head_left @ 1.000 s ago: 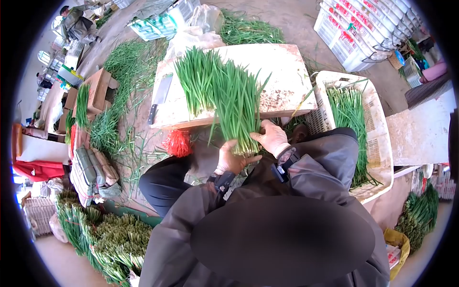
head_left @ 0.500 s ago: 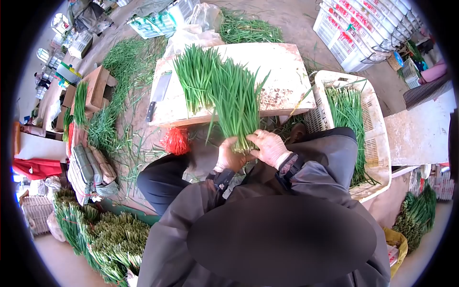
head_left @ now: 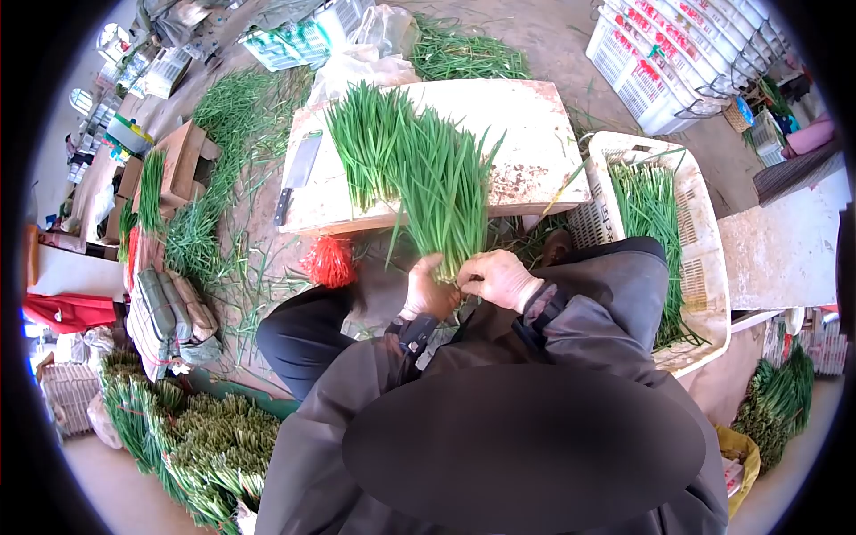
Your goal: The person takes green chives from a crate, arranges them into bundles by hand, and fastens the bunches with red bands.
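Observation:
A bunch of green chives (head_left: pixel 441 196) leans on the front edge of the low board (head_left: pixel 535 134), stem ends toward me. My left hand (head_left: pixel 428 290) is closed around the left side of its stems, near the cut ends. On the other side, my right hand (head_left: pixel 501 278) has thumb and fingers pinched together at the base of the stems; what is between the fingertips is hidden. Beside this bunch, another bunch of chives (head_left: pixel 364 147) lies on the board. A knife (head_left: pixel 299 174) with a dark handle rests at the board's left edge.
To my right stands a white crate (head_left: pixel 709 303) holding chives. Red ties (head_left: pixel 330 262) hang just below the board's front left. Loose chives (head_left: pixel 218 134) cover floor at left, bundled chives (head_left: pixel 218 446) are piled at lower left, and stacked crates (head_left: pixel 664 62) stand at back right.
My right hand has shifted slightly, its fingers drawing from across the stems into a pinch at their base. My left hand and the chives have hardly moved.

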Action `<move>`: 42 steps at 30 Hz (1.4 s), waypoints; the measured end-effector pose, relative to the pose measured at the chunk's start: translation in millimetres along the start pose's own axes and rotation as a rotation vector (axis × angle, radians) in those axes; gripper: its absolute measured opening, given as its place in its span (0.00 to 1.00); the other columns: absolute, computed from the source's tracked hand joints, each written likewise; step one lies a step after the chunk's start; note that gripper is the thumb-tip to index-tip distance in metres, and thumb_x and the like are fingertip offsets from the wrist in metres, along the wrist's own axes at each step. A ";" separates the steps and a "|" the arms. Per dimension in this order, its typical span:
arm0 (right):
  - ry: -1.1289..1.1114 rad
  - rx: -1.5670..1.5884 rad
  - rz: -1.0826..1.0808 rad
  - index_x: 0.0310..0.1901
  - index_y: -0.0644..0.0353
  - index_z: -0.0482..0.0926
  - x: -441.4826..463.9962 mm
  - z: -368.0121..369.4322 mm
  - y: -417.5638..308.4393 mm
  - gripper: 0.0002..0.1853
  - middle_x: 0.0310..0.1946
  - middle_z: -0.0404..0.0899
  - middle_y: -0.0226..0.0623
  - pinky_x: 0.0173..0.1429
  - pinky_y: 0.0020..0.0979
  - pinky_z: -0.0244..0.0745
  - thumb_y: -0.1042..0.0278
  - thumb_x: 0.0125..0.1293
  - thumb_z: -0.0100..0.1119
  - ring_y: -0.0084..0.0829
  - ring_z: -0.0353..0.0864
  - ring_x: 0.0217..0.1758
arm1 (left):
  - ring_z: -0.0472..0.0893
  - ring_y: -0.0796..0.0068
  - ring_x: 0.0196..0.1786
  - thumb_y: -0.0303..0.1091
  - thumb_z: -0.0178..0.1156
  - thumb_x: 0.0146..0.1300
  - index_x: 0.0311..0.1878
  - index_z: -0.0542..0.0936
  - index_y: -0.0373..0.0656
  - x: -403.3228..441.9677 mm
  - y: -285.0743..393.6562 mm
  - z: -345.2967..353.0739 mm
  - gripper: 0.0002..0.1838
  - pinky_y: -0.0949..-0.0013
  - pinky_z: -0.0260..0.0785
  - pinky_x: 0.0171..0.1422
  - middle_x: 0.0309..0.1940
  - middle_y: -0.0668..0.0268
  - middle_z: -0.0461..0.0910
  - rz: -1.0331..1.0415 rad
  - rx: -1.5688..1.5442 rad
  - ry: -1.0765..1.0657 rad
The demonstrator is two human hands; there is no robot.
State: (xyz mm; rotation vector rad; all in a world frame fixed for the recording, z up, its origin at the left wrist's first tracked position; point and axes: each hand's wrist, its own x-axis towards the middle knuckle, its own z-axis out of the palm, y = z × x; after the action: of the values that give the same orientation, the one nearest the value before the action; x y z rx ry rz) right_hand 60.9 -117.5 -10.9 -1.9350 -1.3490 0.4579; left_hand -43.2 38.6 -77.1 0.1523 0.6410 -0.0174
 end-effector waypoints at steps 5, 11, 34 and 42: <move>-0.468 0.714 0.404 0.44 0.60 0.87 4.1 -62.6 -13.7 0.11 0.30 0.86 0.26 0.37 0.25 0.78 0.62 0.68 0.72 0.20 0.80 0.28 | 0.82 0.42 0.64 0.44 0.56 0.65 0.66 0.77 0.34 -10.2 3.2 9.1 0.31 0.37 0.71 0.73 0.64 0.46 0.81 -0.019 0.069 -0.036; -0.264 -0.189 0.595 0.43 0.66 0.87 -10.2 -55.5 50.7 0.26 0.35 0.88 0.44 0.47 0.37 0.83 0.44 0.70 0.62 0.36 0.90 0.36 | 0.80 0.37 0.65 0.44 0.58 0.66 0.69 0.74 0.32 -24.2 3.0 24.7 0.33 0.34 0.71 0.74 0.62 0.43 0.81 -0.031 0.118 -0.176; 0.187 1.193 0.803 0.58 0.66 0.82 15.7 -5.0 31.0 0.17 0.49 0.88 0.41 0.57 0.37 0.83 0.76 0.69 0.59 0.35 0.88 0.50 | 0.86 0.57 0.58 0.55 0.51 0.77 0.69 0.75 0.47 -18.5 1.9 24.7 0.27 0.33 0.79 0.62 0.59 0.61 0.85 0.033 0.486 -0.036; 0.164 1.127 0.894 0.62 0.65 0.78 20.1 -17.4 17.2 0.18 0.53 0.86 0.40 0.58 0.40 0.83 0.67 0.74 0.61 0.35 0.87 0.52 | 0.85 0.56 0.57 0.52 0.53 0.77 0.68 0.76 0.47 -16.3 -1.6 26.3 0.25 0.34 0.78 0.63 0.59 0.61 0.84 0.051 0.491 -0.029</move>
State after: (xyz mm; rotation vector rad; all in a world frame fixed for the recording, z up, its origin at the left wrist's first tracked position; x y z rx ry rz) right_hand 91.2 -108.6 -9.4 -1.3860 0.0777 1.1346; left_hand -40.7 32.7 -46.8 0.6409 0.5946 -0.1278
